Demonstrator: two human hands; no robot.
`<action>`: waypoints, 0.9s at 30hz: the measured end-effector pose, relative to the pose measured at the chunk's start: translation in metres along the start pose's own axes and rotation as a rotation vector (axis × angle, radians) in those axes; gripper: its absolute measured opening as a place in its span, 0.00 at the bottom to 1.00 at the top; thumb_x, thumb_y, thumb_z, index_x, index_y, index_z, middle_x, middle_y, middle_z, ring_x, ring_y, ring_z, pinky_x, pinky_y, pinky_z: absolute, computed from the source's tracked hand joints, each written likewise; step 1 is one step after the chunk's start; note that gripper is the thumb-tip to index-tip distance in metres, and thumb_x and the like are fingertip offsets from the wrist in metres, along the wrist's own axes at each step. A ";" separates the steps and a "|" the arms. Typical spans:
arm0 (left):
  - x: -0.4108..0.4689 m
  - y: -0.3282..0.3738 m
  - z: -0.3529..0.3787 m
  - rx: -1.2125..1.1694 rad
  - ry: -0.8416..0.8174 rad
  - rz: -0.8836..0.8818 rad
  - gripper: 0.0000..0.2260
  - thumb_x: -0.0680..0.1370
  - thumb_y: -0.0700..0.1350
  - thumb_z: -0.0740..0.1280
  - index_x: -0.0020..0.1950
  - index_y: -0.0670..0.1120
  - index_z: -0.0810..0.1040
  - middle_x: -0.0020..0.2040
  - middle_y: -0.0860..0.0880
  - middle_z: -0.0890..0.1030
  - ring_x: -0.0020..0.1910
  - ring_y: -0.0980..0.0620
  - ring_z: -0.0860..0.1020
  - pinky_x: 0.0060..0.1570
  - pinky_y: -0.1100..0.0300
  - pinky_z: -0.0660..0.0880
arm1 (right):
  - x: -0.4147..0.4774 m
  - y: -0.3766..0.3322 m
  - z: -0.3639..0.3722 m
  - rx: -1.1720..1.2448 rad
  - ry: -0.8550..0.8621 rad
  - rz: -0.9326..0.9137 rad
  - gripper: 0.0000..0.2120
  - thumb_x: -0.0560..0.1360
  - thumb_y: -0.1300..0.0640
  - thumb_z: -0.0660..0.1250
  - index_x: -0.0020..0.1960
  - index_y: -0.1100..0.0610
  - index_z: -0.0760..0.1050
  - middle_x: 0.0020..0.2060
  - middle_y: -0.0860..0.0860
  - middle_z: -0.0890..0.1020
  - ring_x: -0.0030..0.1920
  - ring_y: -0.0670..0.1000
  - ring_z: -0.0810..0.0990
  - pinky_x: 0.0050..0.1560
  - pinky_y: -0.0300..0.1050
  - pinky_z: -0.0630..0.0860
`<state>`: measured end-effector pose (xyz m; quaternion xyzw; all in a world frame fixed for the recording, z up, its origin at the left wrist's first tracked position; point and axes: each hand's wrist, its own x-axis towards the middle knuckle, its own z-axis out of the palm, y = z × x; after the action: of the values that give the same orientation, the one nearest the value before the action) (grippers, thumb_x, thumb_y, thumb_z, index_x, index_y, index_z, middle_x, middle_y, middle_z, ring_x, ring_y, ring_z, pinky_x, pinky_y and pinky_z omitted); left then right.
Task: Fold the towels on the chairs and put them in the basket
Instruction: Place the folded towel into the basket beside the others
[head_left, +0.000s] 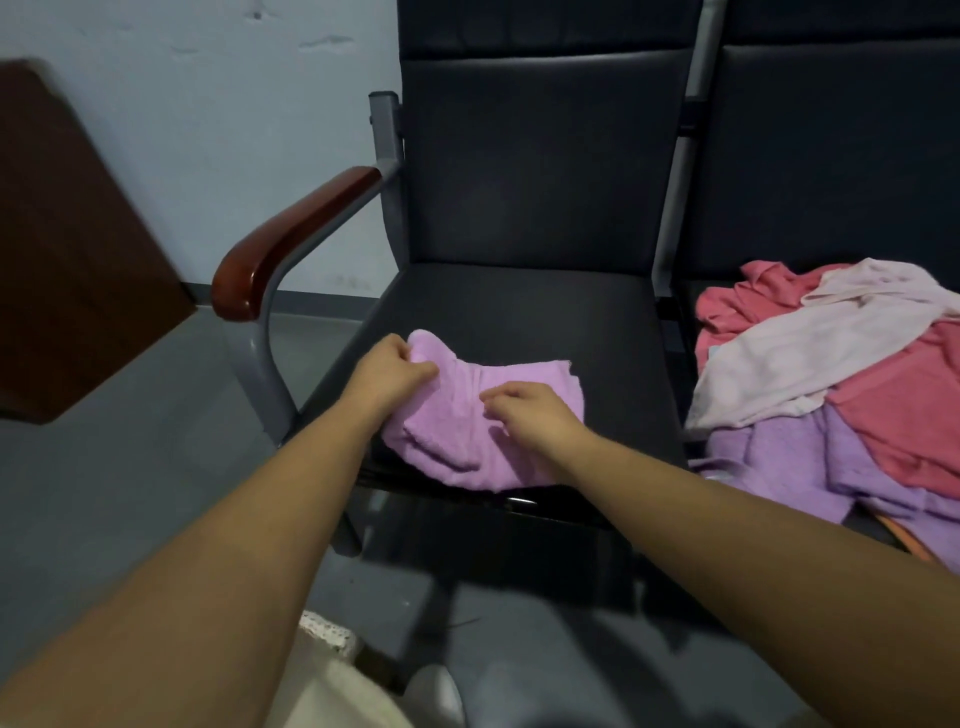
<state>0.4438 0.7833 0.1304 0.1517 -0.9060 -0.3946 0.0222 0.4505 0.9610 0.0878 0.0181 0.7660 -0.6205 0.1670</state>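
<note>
Room: pale blue-grey wall (234, 130) at the far side, grey floor (130, 467) below, and a dark brown board (62, 249) leaning at the left.
Chairs: two dark padded seats side by side; the left chair (545, 171) has a reddish wooden armrest (291, 239) on a grey metal frame, and the right chair (831, 156) is cut off by the frame edge.
Unfolded pile: a heap of towels (831, 374), coral pink, pale cream and lilac, lies crumpled on the right chair's seat.
Task towel: the lilac towel (457, 431) lies partly folded at the near edge of the left chair's seat.
Left hand (387, 371): fingers curled, gripping the towel's far left corner.
Right hand (535, 410): fingers bent down onto the towel's middle, pinching the cloth.
</note>
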 end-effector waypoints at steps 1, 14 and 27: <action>-0.002 0.003 -0.005 0.004 0.015 0.020 0.09 0.76 0.47 0.69 0.52 0.44 0.74 0.45 0.48 0.77 0.45 0.49 0.76 0.36 0.59 0.68 | 0.001 -0.004 -0.001 0.134 -0.003 0.045 0.06 0.77 0.59 0.65 0.44 0.55 0.81 0.40 0.51 0.81 0.44 0.50 0.78 0.48 0.45 0.75; -0.010 0.042 0.037 -0.172 -0.207 -0.068 0.08 0.81 0.47 0.66 0.50 0.42 0.76 0.51 0.43 0.84 0.44 0.48 0.82 0.47 0.54 0.81 | 0.001 -0.014 -0.050 0.148 0.202 0.148 0.06 0.77 0.60 0.70 0.52 0.62 0.77 0.46 0.58 0.83 0.44 0.54 0.82 0.45 0.48 0.80; 0.003 0.024 0.067 -0.415 -0.345 -0.364 0.18 0.70 0.50 0.78 0.53 0.40 0.81 0.50 0.41 0.85 0.49 0.40 0.83 0.57 0.44 0.80 | -0.001 -0.005 -0.042 0.229 0.224 0.298 0.16 0.72 0.65 0.64 0.60 0.63 0.73 0.51 0.61 0.80 0.50 0.61 0.81 0.54 0.58 0.80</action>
<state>0.4245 0.8450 0.1016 0.2344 -0.7547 -0.5881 -0.1720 0.4407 1.0001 0.0997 0.2189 0.6933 -0.6658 0.1677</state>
